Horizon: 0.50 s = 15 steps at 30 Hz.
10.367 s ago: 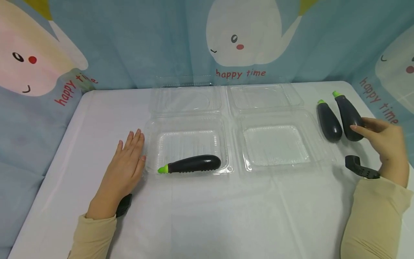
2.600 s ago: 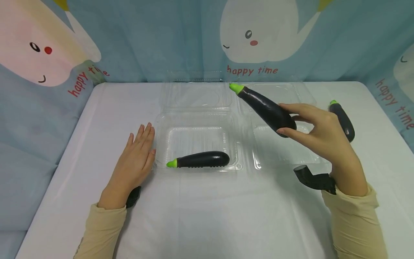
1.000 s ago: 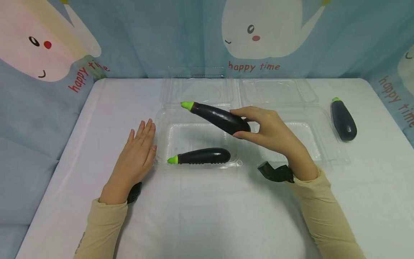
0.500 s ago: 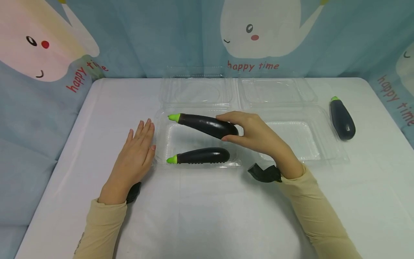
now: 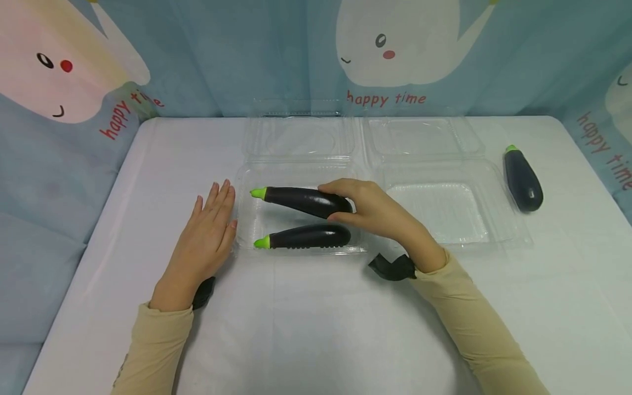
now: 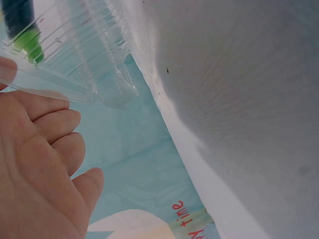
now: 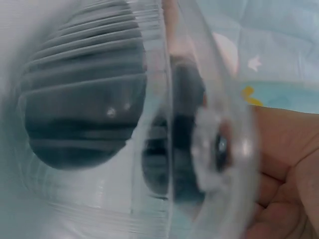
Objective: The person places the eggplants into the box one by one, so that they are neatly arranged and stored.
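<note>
My right hand grips the thick end of a dark eggplant with a green stem, thumb on the near side and fingers on the far side. It holds this eggplant over the base of the left clear plastic clamshell box; whether it touches the bottom I cannot tell. Another eggplant lies along that box's front side. My left hand has straight fingers at the box's left edge. In the right wrist view, the box wall blurs a dark eggplant in front of my right hand.
A second clamshell box stands beside the first on the right, both with lids laid open toward the back. A third eggplant lies on the white table at the far right. A printed blue curtain hangs behind.
My right hand took one eggplant from the right side and carried it left over the left box. Lately it has come lower and nearer the lying eggplant. My left hand has stayed put.
</note>
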{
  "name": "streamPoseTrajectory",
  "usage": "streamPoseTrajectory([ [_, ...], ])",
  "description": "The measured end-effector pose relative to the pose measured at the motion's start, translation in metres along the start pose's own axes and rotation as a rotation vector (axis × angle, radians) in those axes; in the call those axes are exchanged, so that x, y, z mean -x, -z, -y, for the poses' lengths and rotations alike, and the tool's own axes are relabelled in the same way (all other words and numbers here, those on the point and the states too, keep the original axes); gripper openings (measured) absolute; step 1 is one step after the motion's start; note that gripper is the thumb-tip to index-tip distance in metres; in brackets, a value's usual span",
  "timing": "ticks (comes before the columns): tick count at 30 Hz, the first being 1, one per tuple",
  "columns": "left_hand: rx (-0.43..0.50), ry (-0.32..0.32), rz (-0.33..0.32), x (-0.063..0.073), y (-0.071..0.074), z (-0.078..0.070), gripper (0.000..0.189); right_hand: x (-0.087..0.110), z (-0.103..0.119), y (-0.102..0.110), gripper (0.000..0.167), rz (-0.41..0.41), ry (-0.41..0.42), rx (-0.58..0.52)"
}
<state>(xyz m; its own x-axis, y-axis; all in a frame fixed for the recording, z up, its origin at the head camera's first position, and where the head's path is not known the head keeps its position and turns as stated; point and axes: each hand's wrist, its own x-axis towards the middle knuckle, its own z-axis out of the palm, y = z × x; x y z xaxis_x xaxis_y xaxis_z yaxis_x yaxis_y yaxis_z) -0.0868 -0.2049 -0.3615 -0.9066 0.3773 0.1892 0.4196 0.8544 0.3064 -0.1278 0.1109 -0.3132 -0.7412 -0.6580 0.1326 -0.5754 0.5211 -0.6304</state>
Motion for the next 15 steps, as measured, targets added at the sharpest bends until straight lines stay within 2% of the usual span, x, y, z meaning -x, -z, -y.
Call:
streamPoseTrajectory([
  [15, 0.0, 0.004, 0.007, 0.0004, 0.0008, -0.0008, 0.054, -0.0016, 0.0029, -0.0077, 0.047, 0.036, 0.01, 0.154],
])
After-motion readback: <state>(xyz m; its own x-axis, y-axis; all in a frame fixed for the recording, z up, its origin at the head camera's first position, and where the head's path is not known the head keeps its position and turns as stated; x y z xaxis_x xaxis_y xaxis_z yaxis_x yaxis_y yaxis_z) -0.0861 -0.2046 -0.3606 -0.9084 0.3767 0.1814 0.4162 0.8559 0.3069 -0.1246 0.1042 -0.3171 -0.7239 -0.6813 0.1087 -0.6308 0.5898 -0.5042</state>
